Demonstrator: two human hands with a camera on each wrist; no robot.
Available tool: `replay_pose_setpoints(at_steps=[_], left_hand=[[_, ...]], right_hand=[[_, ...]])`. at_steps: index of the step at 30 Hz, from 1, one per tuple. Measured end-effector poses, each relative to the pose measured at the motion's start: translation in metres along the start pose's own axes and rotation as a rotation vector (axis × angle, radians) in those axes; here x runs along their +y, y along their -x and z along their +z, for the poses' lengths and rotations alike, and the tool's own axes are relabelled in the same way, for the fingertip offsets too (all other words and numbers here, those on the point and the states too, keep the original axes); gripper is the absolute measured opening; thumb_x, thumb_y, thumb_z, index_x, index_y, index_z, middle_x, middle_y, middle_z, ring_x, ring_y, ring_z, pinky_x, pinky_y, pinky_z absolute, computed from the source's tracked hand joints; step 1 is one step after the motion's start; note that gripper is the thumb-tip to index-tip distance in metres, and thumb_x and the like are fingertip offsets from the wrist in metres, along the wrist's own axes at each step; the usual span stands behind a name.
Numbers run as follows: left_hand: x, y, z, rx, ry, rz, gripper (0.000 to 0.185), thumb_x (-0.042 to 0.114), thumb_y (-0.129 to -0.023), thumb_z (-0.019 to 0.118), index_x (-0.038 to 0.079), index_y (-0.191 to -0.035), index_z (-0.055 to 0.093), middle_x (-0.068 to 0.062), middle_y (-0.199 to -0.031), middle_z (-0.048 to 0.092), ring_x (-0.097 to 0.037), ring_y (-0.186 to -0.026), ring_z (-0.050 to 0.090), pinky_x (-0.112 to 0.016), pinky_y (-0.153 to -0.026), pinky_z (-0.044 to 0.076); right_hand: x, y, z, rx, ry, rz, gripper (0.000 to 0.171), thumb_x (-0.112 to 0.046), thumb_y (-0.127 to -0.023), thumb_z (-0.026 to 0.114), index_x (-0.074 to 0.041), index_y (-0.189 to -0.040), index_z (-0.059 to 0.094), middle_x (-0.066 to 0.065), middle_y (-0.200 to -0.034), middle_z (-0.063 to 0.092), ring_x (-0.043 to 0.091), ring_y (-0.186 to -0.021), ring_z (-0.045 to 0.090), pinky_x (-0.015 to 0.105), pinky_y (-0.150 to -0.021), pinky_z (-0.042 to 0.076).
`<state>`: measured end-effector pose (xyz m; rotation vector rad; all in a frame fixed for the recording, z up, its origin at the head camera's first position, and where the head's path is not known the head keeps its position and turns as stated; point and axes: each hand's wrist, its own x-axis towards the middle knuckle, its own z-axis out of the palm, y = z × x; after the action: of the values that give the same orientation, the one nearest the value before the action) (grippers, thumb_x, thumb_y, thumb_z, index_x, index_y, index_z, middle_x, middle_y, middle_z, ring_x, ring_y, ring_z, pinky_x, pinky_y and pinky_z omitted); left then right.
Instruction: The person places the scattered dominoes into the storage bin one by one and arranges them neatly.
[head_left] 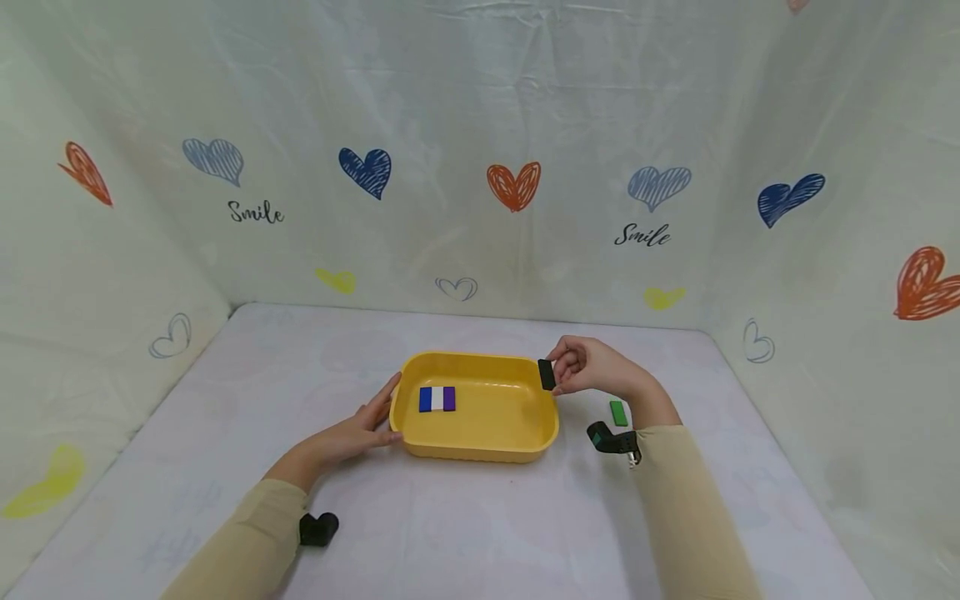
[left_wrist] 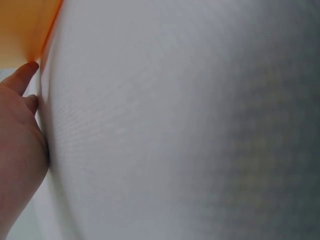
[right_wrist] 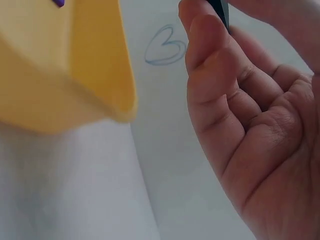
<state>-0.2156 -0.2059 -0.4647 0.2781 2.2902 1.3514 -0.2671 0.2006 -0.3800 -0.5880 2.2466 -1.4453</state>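
Note:
A yellow tray (head_left: 480,455) stands on the table. Inside it, towards the left, a blue block (head_left: 425,399), a white block (head_left: 437,398) and a purple block (head_left: 449,398) lie side by side. My left hand (head_left: 358,433) rests against the tray's left end with fingers spread and fairly straight, fingertips touching the wall. Over the tray's right rim, my right hand (head_left: 592,367) pinches a flat black block (head_left: 547,375) between thumb and fingers. In the right wrist view only one end of the black block (right_wrist: 220,11) shows.
A green block (head_left: 618,413) lies on the table right of the tray, near the right wrist. Behind and at the sides hang pale curtains (head_left: 450,100) printed with hearts. The white tablecloth (head_left: 465,533) extends in front of the tray.

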Motion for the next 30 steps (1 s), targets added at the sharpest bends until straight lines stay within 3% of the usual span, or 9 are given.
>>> replay_pose_setpoints(at_steps=[8, 12, 16, 20, 23, 30], left_hand=[[-0.002, -0.001, -0.002, -0.007, -0.007, 0.013, 0.1, 0.036, -0.089, 0.071, 0.037, -0.156, -0.003, -0.017, -0.159, 0.019, -0.041, -0.143, -0.019, -0.069, -0.103, -0.018], [-0.003, -0.001, -0.003, -0.008, 0.008, 0.007, 0.099, 0.036, -0.089, 0.071, 0.038, -0.156, -0.002, -0.017, -0.16, 0.018, -0.041, -0.143, -0.021, -0.069, -0.102, -0.019], [-0.004, 0.0, -0.002, -0.01, 0.025, -0.002, 0.099, 0.037, -0.088, 0.071, 0.039, -0.156, -0.001, -0.017, -0.16, 0.018, -0.041, -0.143, -0.022, -0.07, -0.102, -0.019], [-0.004, 0.0, 0.0, -0.006, 0.022, -0.006, 0.1, 0.038, -0.088, 0.071, 0.039, -0.156, -0.001, -0.016, -0.16, 0.019, -0.041, -0.143, -0.021, -0.069, -0.102, -0.018], [-0.003, 0.0, 0.0, -0.007, 0.008, -0.003, 0.099, 0.038, -0.089, 0.071, 0.037, -0.156, -0.002, -0.015, -0.16, 0.018, -0.04, -0.143, -0.021, -0.068, -0.103, -0.018], [-0.002, -0.001, 0.0, -0.004, -0.009, 0.008, 0.1, 0.037, -0.088, 0.071, 0.037, -0.156, -0.002, -0.015, -0.161, 0.015, -0.042, -0.143, -0.021, -0.07, -0.102, -0.017]], right_hand=[[-0.013, -0.034, 0.013, -0.037, 0.027, 0.025, 0.04, 0.0, -0.079, 0.071, 0.002, -0.113, 0.052, 0.01, -0.069, 0.061, 0.038, -0.084, 0.068, 0.028, -0.061, 0.05], [-0.015, -0.051, 0.019, -0.064, 0.043, 0.042, 0.042, -0.004, -0.08, 0.072, 0.001, -0.116, 0.052, 0.012, -0.069, 0.064, 0.025, -0.064, 0.061, 0.027, -0.054, 0.044], [-0.016, -0.067, 0.025, -0.091, 0.046, 0.063, 0.043, -0.008, -0.081, 0.074, 0.0, -0.118, 0.052, 0.014, -0.074, 0.068, 0.024, -0.056, 0.052, 0.029, -0.054, 0.046], [-0.017, -0.079, 0.034, -0.137, 0.111, 0.098, 0.042, -0.011, -0.082, 0.076, -0.002, -0.117, 0.053, 0.014, -0.081, 0.072, 0.041, -0.059, 0.05, 0.031, -0.056, 0.048], [-0.017, -0.086, 0.041, -0.176, 0.169, 0.129, 0.042, -0.012, -0.082, 0.076, -0.004, -0.117, 0.053, 0.013, -0.083, 0.073, 0.046, -0.063, 0.05, 0.031, -0.055, 0.048], [-0.013, -0.098, 0.06, -0.227, 0.247, 0.171, 0.041, -0.011, -0.08, 0.078, -0.008, -0.113, 0.056, 0.008, -0.082, 0.073, 0.03, -0.056, 0.055, 0.033, -0.059, 0.053]])
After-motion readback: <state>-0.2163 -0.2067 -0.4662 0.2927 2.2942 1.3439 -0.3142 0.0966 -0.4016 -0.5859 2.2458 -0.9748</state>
